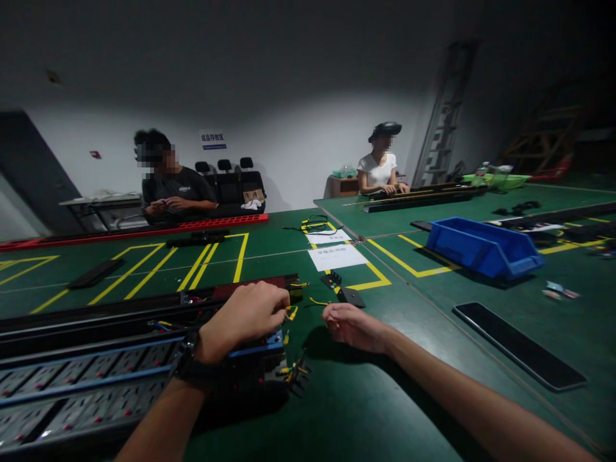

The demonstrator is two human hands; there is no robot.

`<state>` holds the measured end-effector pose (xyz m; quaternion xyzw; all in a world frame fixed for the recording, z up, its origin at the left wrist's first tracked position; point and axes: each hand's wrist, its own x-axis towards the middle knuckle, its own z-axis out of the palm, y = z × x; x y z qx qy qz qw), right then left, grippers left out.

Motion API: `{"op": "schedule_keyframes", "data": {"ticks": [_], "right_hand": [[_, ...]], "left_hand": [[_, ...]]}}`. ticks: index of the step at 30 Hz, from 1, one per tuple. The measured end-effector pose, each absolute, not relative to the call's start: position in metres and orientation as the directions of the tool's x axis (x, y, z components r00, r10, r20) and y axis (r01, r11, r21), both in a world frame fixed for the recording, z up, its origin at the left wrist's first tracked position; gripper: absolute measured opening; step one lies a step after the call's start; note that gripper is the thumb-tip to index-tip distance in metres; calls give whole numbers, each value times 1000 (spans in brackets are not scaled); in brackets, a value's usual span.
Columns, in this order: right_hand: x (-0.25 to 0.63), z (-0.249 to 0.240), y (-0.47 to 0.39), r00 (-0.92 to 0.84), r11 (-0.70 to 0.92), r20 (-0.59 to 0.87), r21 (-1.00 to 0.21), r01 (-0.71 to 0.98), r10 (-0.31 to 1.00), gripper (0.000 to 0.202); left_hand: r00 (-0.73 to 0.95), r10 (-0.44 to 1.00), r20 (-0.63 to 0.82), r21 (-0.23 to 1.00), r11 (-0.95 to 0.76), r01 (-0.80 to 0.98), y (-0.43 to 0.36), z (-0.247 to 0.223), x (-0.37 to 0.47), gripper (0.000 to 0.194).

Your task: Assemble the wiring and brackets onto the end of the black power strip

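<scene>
My left hand point(250, 317), with a black watch on the wrist, is curled over the end of a long black rail assembly point(260, 375). Its thumb and fingers close at a short yellow wire point(291, 313) that pokes out past the fingertips. To the right, above the green table, my right hand point(353, 326) has its fingers pinched together. A thin yellow wire point(318, 301) runs out from those fingertips toward the left. More wire ends with yellow sleeves and a dark connector bunch point(298, 375) hang off the rail's near corner. Small black parts point(351, 296) lie just beyond my right hand.
On the green table point(394, 410) a dark phone-like slab point(520, 346) lies at right, with a blue bin point(484, 247) behind it. Paper labels point(337, 257) and yellow tape lines mark the middle. Two people sit across; a red rail point(221, 221) lies along the far edge.
</scene>
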<state>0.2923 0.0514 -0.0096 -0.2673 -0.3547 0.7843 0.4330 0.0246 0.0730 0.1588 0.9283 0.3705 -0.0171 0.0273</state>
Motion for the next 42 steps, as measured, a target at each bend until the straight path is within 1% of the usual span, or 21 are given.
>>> {"op": "schedule_keyframes", "data": {"ticks": [2, 4, 7, 9, 13, 16, 24, 29, 33, 39, 42], "right_hand": [[295, -9, 62, -605, -457, -130, -780, -426, 786, 30], [295, -9, 74, -705, -502, -129, -790, -353, 697, 30], [292, -11, 86, -816, -514, -79, -810, -282, 572, 29], [291, -14, 88, -843, -503, -46, -819, -275, 536, 27], [292, -18, 85, -818, -471, -14, -823, -317, 575, 22], [294, -18, 83, -810, -478, -8, -810, -338, 587, 23], [293, -15, 85, -819, -486, 0, -805, -341, 574, 20], [294, -15, 85, -814, -489, 3, -799, -351, 581, 20], [294, -17, 86, -798, -472, -4, -808, -352, 603, 22], [293, -15, 85, -776, -440, -13, -830, -344, 631, 23], [292, -12, 83, -759, -444, -32, -827, -345, 650, 24]], "left_hand": [[709, 700, -83, 45, -708, 705, 73, 159, 22, 18], [701, 706, -99, 48, -700, 712, 73, 157, 21, 17], [712, 692, -118, 52, -712, 700, 77, 149, 19, 16], [726, 676, -129, 46, -727, 685, 81, 144, 19, 17], [736, 660, -149, 57, -738, 673, 86, 138, 19, 17], [720, 671, -178, 69, -722, 689, 88, 137, 21, 17], [672, 718, -181, -51, -689, 723, 88, 127, 30, 19], [689, 700, -187, -28, -705, 708, 90, 122, 31, 17], [670, 715, -199, -5, -684, 729, 93, 120, 30, 16], [631, 761, -153, -46, -643, 764, 87, 122, 33, 19], [629, 765, -138, -35, -638, 769, 86, 122, 33, 18]]}}
